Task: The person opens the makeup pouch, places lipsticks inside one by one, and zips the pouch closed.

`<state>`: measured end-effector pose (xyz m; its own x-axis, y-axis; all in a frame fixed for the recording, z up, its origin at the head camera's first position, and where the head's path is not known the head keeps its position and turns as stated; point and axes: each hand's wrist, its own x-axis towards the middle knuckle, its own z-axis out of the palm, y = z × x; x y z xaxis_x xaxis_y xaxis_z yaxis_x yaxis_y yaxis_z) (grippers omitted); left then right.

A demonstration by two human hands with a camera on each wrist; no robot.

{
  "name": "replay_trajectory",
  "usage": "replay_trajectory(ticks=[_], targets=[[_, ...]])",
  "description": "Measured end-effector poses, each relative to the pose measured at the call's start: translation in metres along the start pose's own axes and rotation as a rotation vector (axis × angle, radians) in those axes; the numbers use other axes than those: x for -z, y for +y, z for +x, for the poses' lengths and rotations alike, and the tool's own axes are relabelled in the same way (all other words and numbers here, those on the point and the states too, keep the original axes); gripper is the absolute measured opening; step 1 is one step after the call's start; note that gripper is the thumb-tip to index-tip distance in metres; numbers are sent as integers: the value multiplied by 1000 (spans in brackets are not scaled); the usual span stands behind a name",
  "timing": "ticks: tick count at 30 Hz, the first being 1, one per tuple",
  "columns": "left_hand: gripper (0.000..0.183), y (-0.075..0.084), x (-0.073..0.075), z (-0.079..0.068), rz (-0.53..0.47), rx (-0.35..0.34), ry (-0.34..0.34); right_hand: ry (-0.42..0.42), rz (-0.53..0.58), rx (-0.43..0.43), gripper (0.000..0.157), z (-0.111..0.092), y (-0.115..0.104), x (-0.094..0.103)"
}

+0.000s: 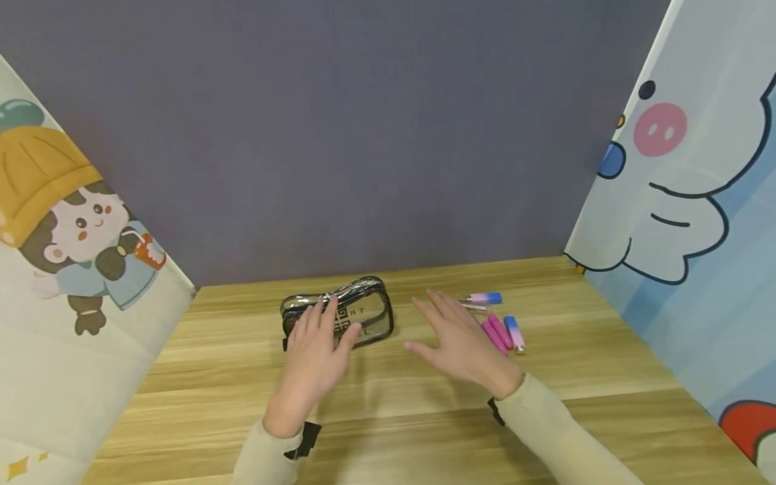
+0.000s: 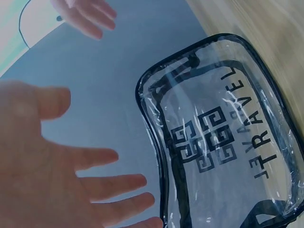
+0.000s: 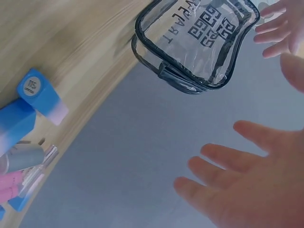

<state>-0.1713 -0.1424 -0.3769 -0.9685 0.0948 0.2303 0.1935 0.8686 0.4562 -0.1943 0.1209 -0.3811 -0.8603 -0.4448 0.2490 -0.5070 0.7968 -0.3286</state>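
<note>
A clear travel pouch [image 1: 380,322] with black trim and printed lettering stands on the wooden table. My left hand [image 1: 312,353], fingers straight and spread, is in front of its left part in the head view; in the left wrist view the little finger overlaps the pouch [image 2: 204,137] edge, and I cannot tell whether it touches. With fingers extended and holding nothing, my right hand [image 1: 463,343] hovers between the pouch and a group of small cosmetic tubes. Among them are blue-and-pink tubes [image 1: 514,332], bright pink tubes [image 1: 500,330] and a silvery one [image 1: 475,307]. My hand partly hides this group.
The wood-grain table [image 1: 388,431] ends at a plain dark grey panel [image 1: 388,135] behind. Cartoon-printed sheets stand on either side, the left sheet [image 1: 139,350] and the right sheet [image 1: 661,316]. Black straps [image 1: 306,441] show at both wrists.
</note>
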Motion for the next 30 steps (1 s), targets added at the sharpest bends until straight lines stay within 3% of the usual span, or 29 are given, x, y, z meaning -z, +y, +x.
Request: replay_trajectory(ticks=[12, 17, 23, 30], targets=[[57, -6, -1, 8, -79, 23, 243, 49, 34, 22, 80, 19, -8, 11], [51, -12, 4, 10, -108, 50, 280, 48, 30, 28, 78, 28, -12, 15], [52, -21, 15, 11, -144, 132, 281, 33, 9, 53, 76, 37, -16, 18], [49, -32, 16, 13, -175, 135, 309, 32, 3, 114, 69, 49, -18, 18]])
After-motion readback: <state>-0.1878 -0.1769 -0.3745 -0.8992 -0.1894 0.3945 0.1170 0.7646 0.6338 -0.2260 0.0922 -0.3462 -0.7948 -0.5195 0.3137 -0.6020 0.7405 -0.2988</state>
